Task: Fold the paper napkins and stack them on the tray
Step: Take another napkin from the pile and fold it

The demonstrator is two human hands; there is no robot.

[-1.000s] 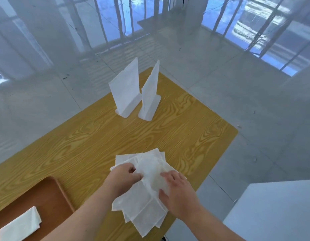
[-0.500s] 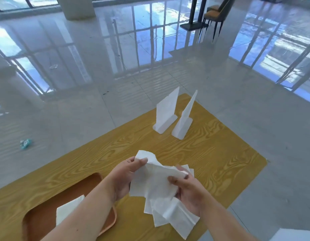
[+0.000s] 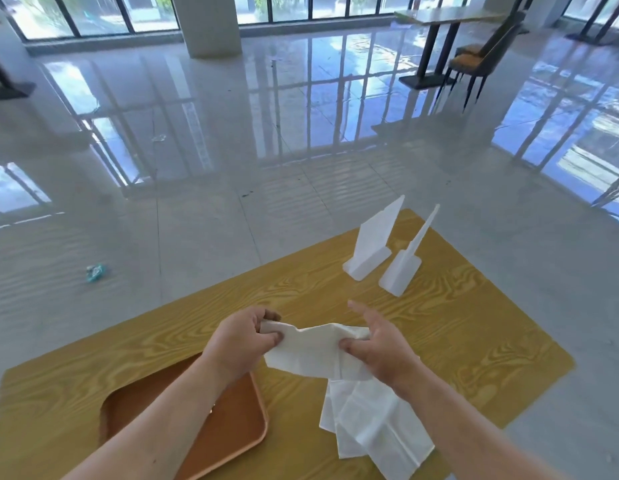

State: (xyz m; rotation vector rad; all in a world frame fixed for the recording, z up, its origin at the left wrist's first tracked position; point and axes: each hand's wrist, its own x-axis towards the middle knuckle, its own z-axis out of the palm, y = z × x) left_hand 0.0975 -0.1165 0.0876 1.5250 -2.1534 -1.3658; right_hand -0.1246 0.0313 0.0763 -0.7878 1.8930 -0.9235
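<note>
White, tissue-thin paper is the worry here: one paper napkin [image 3: 310, 348] hangs in the air above the table [image 3: 457, 323], stretched between two hands. The left hand [image 3: 244, 341] pinches its left end with curled fingers. The right hand [image 3: 381, 351] clamps the other end under its thumb, the other fingers standing straight out. Below the right wrist lies a heap of loose napkins [image 3: 370, 434], fanned untidily near the table's front edge. The tray [image 3: 238, 434] sits at the left, partly under the left forearm, and two white stands [image 3: 374, 247] wait at the far corner.

Pulling the ends apart too hard would likely tear so thin a sheet — and its crumpled middle suggests the fold may come out crooked unless it is smoothed first. The right forearm crosses over the heap, so a careless sweep toward the tray could drag sheets off the edge. Whether any folded napkin lies in the tray I cannot tell — the arm covers it.
</note>
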